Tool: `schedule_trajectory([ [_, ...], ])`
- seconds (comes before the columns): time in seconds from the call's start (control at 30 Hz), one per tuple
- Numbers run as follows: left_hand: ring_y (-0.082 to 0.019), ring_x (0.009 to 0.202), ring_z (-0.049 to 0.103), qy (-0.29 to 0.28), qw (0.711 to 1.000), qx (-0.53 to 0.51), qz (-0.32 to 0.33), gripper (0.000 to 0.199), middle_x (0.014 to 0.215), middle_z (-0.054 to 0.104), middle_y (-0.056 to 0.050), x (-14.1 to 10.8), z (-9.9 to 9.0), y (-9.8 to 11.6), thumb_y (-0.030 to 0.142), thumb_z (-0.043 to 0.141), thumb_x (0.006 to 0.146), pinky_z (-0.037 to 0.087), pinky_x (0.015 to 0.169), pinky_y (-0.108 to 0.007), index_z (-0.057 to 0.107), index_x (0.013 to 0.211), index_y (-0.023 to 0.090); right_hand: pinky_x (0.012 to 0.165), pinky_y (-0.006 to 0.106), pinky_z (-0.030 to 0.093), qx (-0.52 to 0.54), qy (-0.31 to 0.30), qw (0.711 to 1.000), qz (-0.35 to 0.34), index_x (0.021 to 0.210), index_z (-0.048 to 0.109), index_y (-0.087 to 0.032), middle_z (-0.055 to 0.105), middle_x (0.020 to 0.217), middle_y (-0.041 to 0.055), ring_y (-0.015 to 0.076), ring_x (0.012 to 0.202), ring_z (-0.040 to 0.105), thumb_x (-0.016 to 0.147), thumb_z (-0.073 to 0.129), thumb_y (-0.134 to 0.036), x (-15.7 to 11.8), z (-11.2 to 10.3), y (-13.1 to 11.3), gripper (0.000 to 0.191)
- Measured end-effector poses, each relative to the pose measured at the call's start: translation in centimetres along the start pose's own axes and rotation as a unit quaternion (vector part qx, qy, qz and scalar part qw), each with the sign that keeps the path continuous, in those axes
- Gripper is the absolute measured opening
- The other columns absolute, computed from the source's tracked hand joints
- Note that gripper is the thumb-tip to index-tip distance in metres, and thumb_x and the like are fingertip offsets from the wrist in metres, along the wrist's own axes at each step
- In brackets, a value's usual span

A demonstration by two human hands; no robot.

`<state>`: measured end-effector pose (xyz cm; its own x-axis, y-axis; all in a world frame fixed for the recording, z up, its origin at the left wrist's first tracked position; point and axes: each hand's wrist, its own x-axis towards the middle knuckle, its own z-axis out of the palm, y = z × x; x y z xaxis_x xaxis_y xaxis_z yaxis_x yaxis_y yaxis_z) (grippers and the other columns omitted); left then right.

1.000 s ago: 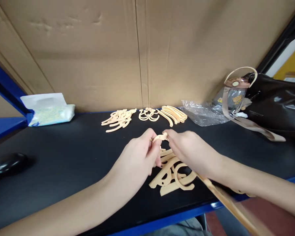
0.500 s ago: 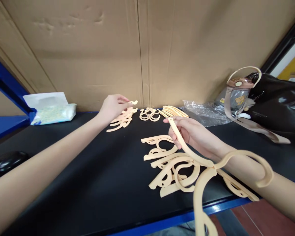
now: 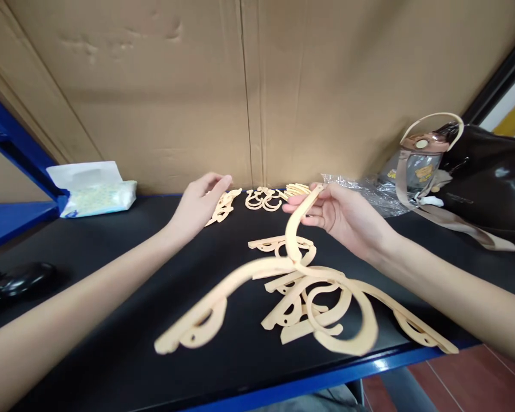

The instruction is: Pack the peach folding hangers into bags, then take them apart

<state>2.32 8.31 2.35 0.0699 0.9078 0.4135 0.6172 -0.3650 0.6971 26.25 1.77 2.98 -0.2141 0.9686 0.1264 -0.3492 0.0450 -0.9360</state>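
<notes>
My right hand (image 3: 347,220) pinches the narrow top end of a pale cream jointed hanger (image 3: 292,234). One arm of the hanger reaches down to the left, and its curved hook hangs over a heap of similar hangers (image 3: 283,306) on the black table. My left hand (image 3: 199,206) is bent with fingers closed beside a pile of small curved pieces (image 3: 225,207); whatever it holds is hidden. Between the hands, farther back, lie cream hooks (image 3: 262,198). Slim cream strips (image 3: 296,189) are partly behind my right hand.
A tissue pack (image 3: 98,191) lies at the back left, and a black glossy object (image 3: 26,278) at the left edge. Clear plastic film (image 3: 369,194), a strapped bottle (image 3: 420,163) and a dark bag (image 3: 489,183) occupy the right. Cardboard (image 3: 154,114) stands behind the table.
The held hanger has swung left and turned, its hook now pointing down. My left hand has turned, and the small piece at its fingertips is out of sight. My right hand has risen slightly.
</notes>
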Motion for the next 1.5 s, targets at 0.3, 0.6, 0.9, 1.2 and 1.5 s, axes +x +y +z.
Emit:
schedule_trajectory([
  [0.3, -0.005, 0.047, 0.043, -0.259, 0.845, -0.413, -0.220, 0.027, 0.054, 0.051, 0.002, -7.3, -0.3, 4.2, 0.041, 0.065, 0.085, 0.034, 0.042, -0.012, 0.072, 0.095, 0.017, 0.083, 0.036, 0.055, -0.233, 0.063, 0.955, -0.171, 0.087, 0.048, -0.020, 0.067, 0.093, 0.0030, 0.0167, 0.089, 0.067, 0.081, 0.060, -0.024, 0.9, -0.6, 2.1, 0.014],
  [0.6, 0.001, 0.035, 0.026, -0.364, 0.851, -0.314, -0.212, 0.026, 0.068, 0.062, 0.000, -9.1, 0.0, 5.3, 0.038, 0.056, 0.091, 0.015, 0.033, -0.014, 0.062, 0.082, 0.015, 0.060, 0.028, 0.043, -0.736, -0.149, 0.500, -0.430, 0.113, 0.061, -0.010, 0.067, 0.083, 0.0048, 0.0159, 0.070, 0.061, 0.096, 0.042, -0.013, -2.6, 1.4, 1.7, 0.026],
  [0.9, -0.002, 0.031, 0.012, -0.364, 0.846, -0.296, -0.255, 0.035, 0.034, 0.024, 0.011, -9.3, -0.6, 5.2, 0.048, 0.059, 0.088, 0.016, 0.031, -0.015, 0.070, 0.079, 0.017, 0.057, 0.024, 0.043, -0.761, -0.117, 0.512, -0.381, 0.123, 0.057, -0.015, 0.067, 0.089, 0.0043, 0.0126, 0.071, 0.062, 0.098, 0.040, -0.017, -2.8, 0.3, 1.6, 0.030],
  [1.2, -0.003, 0.030, 0.012, -0.411, 0.826, -0.268, -0.279, 0.035, 0.034, 0.022, 0.010, -9.3, -0.4, 5.0, 0.049, 0.061, 0.084, 0.015, 0.030, -0.015, 0.071, 0.074, 0.017, 0.052, 0.029, 0.038, -0.783, -0.161, 0.386, -0.461, 0.102, 0.061, -0.009, 0.065, 0.077, 0.0057, 0.0142, 0.061, 0.058, 0.096, 0.038, -0.012, -4.0, 1.7, 2.5, 0.024],
  [1.5, -0.005, 0.031, 0.024, -0.371, 0.883, -0.169, -0.235, 0.039, 0.037, 0.033, 0.008, -9.9, -0.3, 5.9, 0.054, 0.061, 0.081, 0.016, 0.031, -0.017, 0.068, 0.072, 0.017, 0.056, 0.030, 0.037, -0.866, 0.023, 0.494, -0.074, 0.105, 0.060, -0.011, 0.070, 0.079, 0.0151, 0.0271, 0.073, 0.068, 0.089, 0.036, -0.008, 2.3, -0.3, 0.8, 0.029],
])
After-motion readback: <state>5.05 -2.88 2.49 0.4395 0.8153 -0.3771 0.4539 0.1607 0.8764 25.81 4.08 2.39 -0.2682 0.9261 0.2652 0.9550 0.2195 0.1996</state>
